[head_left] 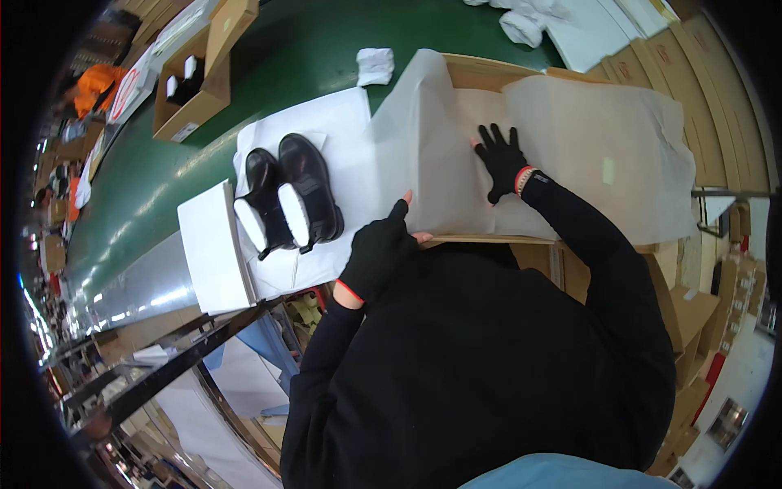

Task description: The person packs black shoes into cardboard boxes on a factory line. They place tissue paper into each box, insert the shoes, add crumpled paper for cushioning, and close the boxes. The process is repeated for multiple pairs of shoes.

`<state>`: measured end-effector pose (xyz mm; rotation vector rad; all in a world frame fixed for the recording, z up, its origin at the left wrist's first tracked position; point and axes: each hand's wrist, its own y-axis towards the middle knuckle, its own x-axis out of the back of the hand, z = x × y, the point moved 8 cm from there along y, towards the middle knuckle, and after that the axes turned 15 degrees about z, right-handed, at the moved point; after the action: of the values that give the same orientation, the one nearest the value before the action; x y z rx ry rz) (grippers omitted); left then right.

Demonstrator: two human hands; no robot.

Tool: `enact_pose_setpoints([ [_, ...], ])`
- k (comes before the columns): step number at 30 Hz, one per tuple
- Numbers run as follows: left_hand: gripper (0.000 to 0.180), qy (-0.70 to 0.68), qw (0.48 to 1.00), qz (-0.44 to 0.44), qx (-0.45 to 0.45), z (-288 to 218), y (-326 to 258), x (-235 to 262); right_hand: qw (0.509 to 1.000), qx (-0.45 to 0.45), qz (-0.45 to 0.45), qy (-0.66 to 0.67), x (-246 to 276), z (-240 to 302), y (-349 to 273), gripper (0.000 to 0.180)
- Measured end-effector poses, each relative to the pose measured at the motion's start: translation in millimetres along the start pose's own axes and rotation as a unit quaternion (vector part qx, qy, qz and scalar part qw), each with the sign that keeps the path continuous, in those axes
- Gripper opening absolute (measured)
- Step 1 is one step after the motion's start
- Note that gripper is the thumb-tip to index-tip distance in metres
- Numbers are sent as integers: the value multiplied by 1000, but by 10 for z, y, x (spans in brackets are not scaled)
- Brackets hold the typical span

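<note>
My right hand (503,163), in a black glove with bare fingertips showing, lies spread on the tissue paper (588,151) lining an open cardboard box (476,75). The thin white sheet drapes over the box's left and right sides. My left hand (377,254), gloved alike, is at the box's near left corner. Its index finger stretches along the paper and its thumb points toward the box edge; the other fingers are partly hidden. Left of it, a pair of black ankle boots (308,183) with white paper at their openings lies on white sheets (350,122).
A stack of white paper (213,248) lies left of the boots. Across the green table (314,49) are a crumpled white paper (375,65) and another open box (191,114) holding dark footwear. Cardboard boxes (692,90) stand in a row at the right.
</note>
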<state>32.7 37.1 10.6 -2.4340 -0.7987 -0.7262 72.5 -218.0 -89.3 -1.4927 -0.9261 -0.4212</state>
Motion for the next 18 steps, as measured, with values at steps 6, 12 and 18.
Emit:
enact_pose_setpoints([
  [6, 21, -80, 958, -246, 124, 471, -1102, 1253, 999, 4, 31, 26, -77, 96, -25, 145],
  [12, 86, 50, 943, -256, 208, 1325, -1779, 1237, 997, -7, 32, 67, 54, 155, 98, 151],
  [18, 46, 61, 852, -444, 271, 1717, -1475, 1126, 999, -4, 32, 39, 53, 152, 88, 146],
])
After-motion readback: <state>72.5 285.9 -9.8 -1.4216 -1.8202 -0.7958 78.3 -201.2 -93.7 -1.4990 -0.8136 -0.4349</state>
